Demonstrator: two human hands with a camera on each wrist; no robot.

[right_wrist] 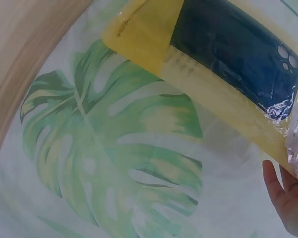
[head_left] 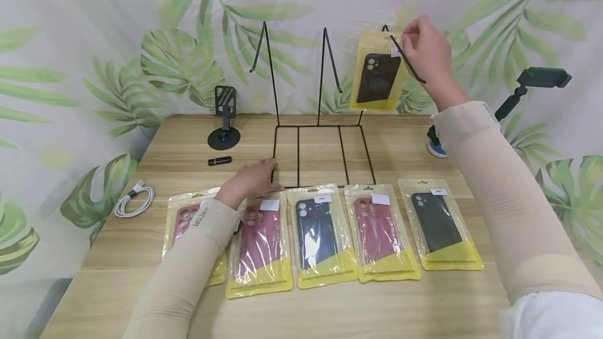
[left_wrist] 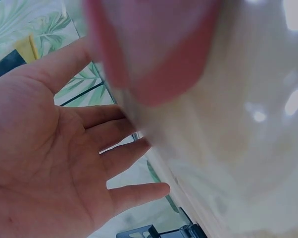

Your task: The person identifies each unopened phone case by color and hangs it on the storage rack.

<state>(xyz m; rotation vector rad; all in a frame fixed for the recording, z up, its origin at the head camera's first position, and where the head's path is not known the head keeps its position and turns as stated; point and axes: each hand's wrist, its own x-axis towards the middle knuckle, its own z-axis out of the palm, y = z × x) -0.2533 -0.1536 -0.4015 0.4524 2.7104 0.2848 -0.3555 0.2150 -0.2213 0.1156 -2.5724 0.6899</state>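
Observation:
My right hand [head_left: 427, 51] pinches the top right corner of a packaged dark phone case [head_left: 377, 78], raised at the rack's right hook. That hook's arm passes in front of the pouch's top. In the right wrist view the yellow-bottomed pouch [right_wrist: 188, 64] slants, with fingertips at its corner. My left hand [head_left: 252, 178] lies at the front left of the black wire rack's base [head_left: 320, 126], its fingers extended. The left wrist view shows the left palm [left_wrist: 45, 144] with straight fingers, beside a blurred pink case [left_wrist: 173, 79] close to the camera.
Along the front lie more packaged cases: pink [head_left: 261, 245], dark blue [head_left: 316, 234], pink [head_left: 377, 229] and dark green [head_left: 435, 224]. Another pink one [head_left: 185, 218] is partly under my left forearm. A phone stand [head_left: 225, 119], black stick [head_left: 220, 160] and white cable [head_left: 134, 203] sit left.

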